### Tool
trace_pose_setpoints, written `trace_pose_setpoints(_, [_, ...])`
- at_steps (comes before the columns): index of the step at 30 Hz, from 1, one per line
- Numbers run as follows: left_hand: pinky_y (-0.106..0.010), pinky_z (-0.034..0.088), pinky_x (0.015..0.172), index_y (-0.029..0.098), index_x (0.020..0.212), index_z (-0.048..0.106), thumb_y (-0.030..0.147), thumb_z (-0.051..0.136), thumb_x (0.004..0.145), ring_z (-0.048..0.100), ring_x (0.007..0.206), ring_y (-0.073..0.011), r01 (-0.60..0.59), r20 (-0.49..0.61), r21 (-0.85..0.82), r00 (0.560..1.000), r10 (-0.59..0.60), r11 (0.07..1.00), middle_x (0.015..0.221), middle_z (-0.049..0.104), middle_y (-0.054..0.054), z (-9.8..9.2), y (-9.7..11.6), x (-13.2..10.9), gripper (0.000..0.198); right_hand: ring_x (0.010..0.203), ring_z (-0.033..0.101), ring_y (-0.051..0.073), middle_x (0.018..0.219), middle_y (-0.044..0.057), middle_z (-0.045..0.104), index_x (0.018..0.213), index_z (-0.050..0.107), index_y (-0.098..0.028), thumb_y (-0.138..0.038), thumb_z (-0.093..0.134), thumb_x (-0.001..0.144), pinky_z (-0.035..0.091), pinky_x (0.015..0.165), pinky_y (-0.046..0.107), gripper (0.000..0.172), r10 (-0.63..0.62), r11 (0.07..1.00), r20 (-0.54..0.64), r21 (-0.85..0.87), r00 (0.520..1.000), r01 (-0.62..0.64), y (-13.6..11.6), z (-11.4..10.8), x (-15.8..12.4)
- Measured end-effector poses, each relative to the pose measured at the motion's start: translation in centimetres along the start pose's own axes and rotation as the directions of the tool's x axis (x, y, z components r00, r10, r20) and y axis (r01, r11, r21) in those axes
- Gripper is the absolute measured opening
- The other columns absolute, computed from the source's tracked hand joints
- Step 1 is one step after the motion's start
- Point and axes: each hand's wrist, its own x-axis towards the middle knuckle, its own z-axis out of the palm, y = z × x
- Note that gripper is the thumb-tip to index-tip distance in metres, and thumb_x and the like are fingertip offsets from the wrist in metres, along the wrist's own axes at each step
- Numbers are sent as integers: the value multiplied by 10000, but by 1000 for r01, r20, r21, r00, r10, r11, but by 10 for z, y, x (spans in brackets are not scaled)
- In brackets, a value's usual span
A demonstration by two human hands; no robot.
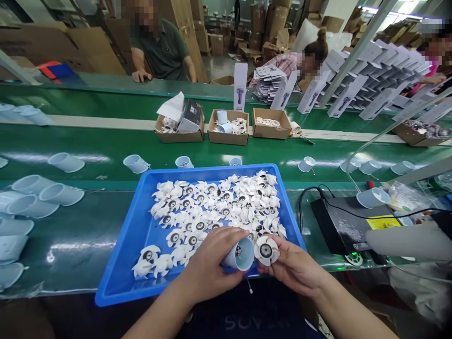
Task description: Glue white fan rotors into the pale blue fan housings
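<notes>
My left hand [215,259] is wrapped round a light blue cylindrical housing [249,253], its open end turned right and towards me. Copper-coloured motor parts show inside it. Between the fingers of my right hand [291,263] is a white fan impeller [266,250], its dark-ringed hub facing me. The impeller is right beside the housing's mouth; whether they touch I cannot tell. A short wire end hangs below the housing. Under and beyond both hands lies a blue tray [123,245] holding many more white impellers [200,226].
Several blue housings [31,205] lie at left, others along the green conveyor [106,139]. Small cardboard boxes [229,138] of parts stand beyond. A black device [339,226] with cables is at right, near a grey tube [406,241]. Other people sit or stand across the line.
</notes>
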Motion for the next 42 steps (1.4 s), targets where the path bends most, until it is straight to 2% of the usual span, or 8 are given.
trace_pose_setpoints(11, [-437,422,992,262,1332,441,125,648,744,592,1119,-236,-77,18,40,997,76,996,1220,647,-51,0,3,5,639,831,519,117,935,-1,552,1143,587,-261,-383,663,926,410,778,237,261,-151,883,57,-441,987,160,2,3,-7])
trace_pose_setpoints(13, [-445,427,999,251,1337,436,138,657,765,593,1121,-240,-89,14,65,996,88,994,1216,651,-61,2,3,4,624,868,503,152,964,18,542,1148,562,-267,-320,585,966,407,796,284,192,-261,626,103,-739,960,249,0,11,-10])
trace_pose_setpoints(16, [-433,439,1014,215,1355,425,119,646,797,588,1126,-232,-163,-11,77,986,165,984,1208,651,-83,10,2,4,608,900,480,206,970,50,527,1057,590,-230,-169,560,936,393,802,355,139,-399,14,265,-955,878,295,0,26,-8])
trace_pose_setpoints(19, [-421,451,1015,188,1353,436,58,596,821,586,1119,-221,-240,-62,93,967,246,966,1185,655,-96,16,0,6,571,843,464,218,886,47,505,898,612,-192,-108,609,889,376,736,355,84,-429,-267,322,-938,844,222,3,35,4])
trace_pose_setpoints(30, [-436,464,1025,267,1350,449,272,694,831,596,1159,-257,35,-120,190,993,-12,981,1269,640,-79,10,-6,2,574,875,480,246,959,75,497,1121,642,-220,-305,637,900,400,749,397,237,-480,-297,431,-899,764,320,4,28,-1])
trace_pose_setpoints(33, [-487,450,1031,277,1366,432,319,718,813,566,1207,-292,-19,-35,208,999,27,978,1305,617,-97,9,-2,6,624,965,483,280,1108,111,493,1270,566,-226,-361,681,863,420,821,452,444,-435,-356,469,-874,769,332,1,24,-5])
trace_pose_setpoints(36, [-533,462,997,290,1346,467,361,784,741,542,1215,-338,-61,91,266,995,38,962,1330,583,-116,2,5,7,686,891,499,244,999,79,498,1141,623,-232,-302,641,882,450,758,397,269,-441,-320,489,-869,752,378,-10,14,-17])
trace_pose_setpoints(42, [-482,513,923,252,1288,486,350,694,807,584,1108,-309,79,4,421,996,-89,904,1208,590,-110,-54,-8,41,533,964,518,268,1025,74,516,1137,676,-315,-158,655,795,450,848,424,376,-785,-294,417,-902,458,317,-31,-39,-84])
